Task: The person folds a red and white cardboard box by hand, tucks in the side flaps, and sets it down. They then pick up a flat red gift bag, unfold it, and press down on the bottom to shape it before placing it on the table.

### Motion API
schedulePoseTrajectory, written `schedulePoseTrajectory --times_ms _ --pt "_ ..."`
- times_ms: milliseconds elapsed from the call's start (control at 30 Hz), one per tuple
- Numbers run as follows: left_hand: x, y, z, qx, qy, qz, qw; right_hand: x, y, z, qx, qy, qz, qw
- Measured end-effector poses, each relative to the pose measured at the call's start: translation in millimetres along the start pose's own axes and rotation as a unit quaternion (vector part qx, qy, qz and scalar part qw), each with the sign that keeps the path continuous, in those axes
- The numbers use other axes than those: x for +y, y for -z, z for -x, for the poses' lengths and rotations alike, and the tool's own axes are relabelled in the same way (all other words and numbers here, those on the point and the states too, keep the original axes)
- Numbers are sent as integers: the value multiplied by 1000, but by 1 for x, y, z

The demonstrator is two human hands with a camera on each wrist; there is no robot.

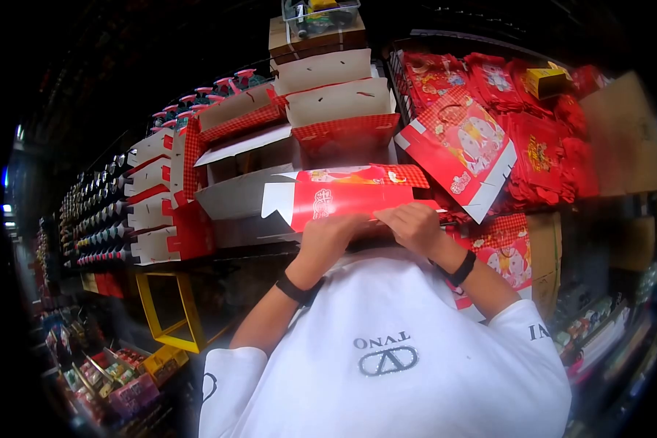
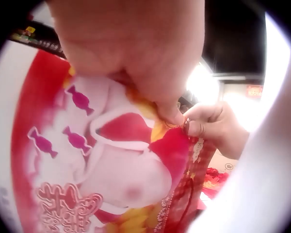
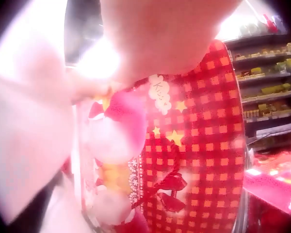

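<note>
A red printed gift box (image 1: 365, 198) of cardboard lies across in front of the white shirt, its white end flaps sticking out at the left. My left hand (image 1: 330, 238) pinches its near edge, thumb bent over it in the left wrist view. Close beside it, my right hand (image 1: 415, 228) pinches the same edge. The left wrist view shows the box's pink and white cartoon face (image 2: 131, 170), with the right hand's fingers (image 2: 196, 127) meeting the left thumb at the edge. Red checks (image 3: 203, 131) with a printed bow fill the right wrist view.
Erected boxes (image 1: 347, 117) with white insides stand behind, more at the left (image 1: 153, 197). A flat printed box (image 1: 463, 150) leans at the right on red packets (image 1: 540, 150). A brown carton (image 1: 628, 135) stands far right. A yellow frame (image 1: 169, 312) is below left.
</note>
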State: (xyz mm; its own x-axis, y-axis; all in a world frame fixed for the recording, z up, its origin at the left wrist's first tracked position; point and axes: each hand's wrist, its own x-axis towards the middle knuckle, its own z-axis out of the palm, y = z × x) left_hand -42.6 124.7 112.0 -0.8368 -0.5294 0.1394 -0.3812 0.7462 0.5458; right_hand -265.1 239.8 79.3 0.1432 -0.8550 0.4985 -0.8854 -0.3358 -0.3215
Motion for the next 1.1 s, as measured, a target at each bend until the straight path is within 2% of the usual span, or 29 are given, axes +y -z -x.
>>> schedulePoseTrajectory --times_ms 67,133,167,267,300,367,467,600,633,700,733,767,867,967,1067,1100 --pt "-10 9 6 28 -35 -8 999 10 -1 1 22 -10 -15 1000" --pt "-23 25 16 80 -42 -77 993 22 -1 7 48 -44 -29 997" --pt "-26 32 20 99 -40 -66 992 23 -1 9 48 -59 -38 996" --pt "-34 25 39 56 22 -112 992 11 3 8 15 -61 -44 997" --pt "-33 24 38 77 31 -99 992 11 4 8 23 -53 -42 997" --pt "-28 27 34 79 31 -106 991 12 7 8 38 -39 -34 998" --pt "-26 20 28 79 21 -109 991 26 9 21 45 -77 14 996" --pt "-45 18 27 104 29 -68 992 8 12 24 2 -80 -50 996" --pt "-44 26 31 35 14 -22 999 20 10 30 2 -87 -58 995" --pt "-27 24 33 22 12 -17 1000 35 10 33 -6 -112 -32 993" --pt "-20 23 32 17 11 -12 1000 33 10 33 2 -92 -38 995" --pt "-24 27 26 51 1 -46 998 29 9 32 10 -71 -44 996" --pt "-39 36 20 -9 53 -90 995 16 5 28 25 -55 -38 997" --pt "-28 31 12 42 -50 -113 992 18 -1 22 33 -52 -17 998" --pt "-10 4 4 26 -79 -65 994 8 0 8 21 -21 -5 1000" --pt "-5 -2 1 48 -83 -72 993 4 1 4 16 -19 7 1000"
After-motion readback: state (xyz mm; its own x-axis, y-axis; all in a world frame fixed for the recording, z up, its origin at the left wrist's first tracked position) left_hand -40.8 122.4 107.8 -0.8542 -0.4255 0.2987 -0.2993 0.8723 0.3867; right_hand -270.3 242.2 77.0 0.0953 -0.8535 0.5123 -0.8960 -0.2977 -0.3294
